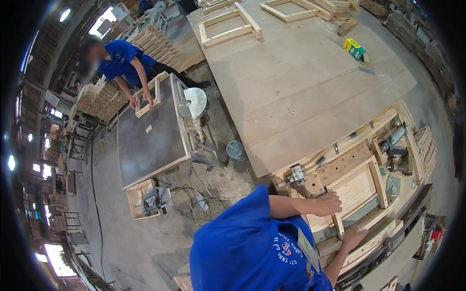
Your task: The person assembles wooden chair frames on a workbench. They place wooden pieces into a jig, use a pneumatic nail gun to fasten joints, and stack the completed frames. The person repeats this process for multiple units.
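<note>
A pale wooden frame (378, 182) lies in a wooden clamping jig (335, 167) at the right. My left hand (326, 203) is closed round the far end of the frame's near short rail (338, 225). At the other end of that rail, my right hand (354, 237) is at the frame's corner, its fingers seemingly closed on the wood and partly hidden. Beneath the frame a slatted wooden surface (353, 194) shows. A metal clamp (297, 175) sits on the jig just beyond my left hand.
Black-and-silver clamp fittings (397, 148) stand at the jig's far end. A large board-topped table (291, 97) carries wooden frames (230, 28) and a green-yellow box (355, 49). Across the aisle, a co-worker (121, 60) handles another frame (150, 99) on a dark-topped table (150, 140). Cables (194, 199) lie on the floor.
</note>
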`<state>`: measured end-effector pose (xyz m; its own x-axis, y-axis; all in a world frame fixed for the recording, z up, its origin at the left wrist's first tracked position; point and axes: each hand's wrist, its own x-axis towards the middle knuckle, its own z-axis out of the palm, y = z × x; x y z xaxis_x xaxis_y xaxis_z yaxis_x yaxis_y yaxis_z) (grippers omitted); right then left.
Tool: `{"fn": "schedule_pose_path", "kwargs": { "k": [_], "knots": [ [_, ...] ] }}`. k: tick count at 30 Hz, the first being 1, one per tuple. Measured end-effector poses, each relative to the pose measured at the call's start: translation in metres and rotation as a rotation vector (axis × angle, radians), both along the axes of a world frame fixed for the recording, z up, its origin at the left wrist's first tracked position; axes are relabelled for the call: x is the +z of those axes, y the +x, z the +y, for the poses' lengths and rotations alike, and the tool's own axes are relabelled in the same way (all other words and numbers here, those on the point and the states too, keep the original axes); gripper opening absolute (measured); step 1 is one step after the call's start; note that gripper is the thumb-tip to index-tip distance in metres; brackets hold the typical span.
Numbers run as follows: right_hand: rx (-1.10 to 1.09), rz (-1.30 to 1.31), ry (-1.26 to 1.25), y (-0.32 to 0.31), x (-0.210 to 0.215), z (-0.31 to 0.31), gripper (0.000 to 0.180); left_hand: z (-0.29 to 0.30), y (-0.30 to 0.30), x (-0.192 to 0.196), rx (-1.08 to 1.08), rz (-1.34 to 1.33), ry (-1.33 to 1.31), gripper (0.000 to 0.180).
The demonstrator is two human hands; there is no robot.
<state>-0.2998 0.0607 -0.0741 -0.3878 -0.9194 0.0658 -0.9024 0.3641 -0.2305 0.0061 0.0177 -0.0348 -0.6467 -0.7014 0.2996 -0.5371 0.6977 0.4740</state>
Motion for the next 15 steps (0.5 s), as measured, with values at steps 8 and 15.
{"fn": "schedule_pose_path", "kwargs": {
  "k": [8,15],
  "knots": [
    [0.171,0.123,0.06,0.085,0.052,0.032,0.068,-0.001,0.004,-0.007,-0.02,0.038,0.044,0.019],
    [0.407,-0.016,0.015,0.152,0.061,0.037,0.075,0.018,0.042,0.063,-0.035,0.162,-0.105,0.039]
  ]
}}
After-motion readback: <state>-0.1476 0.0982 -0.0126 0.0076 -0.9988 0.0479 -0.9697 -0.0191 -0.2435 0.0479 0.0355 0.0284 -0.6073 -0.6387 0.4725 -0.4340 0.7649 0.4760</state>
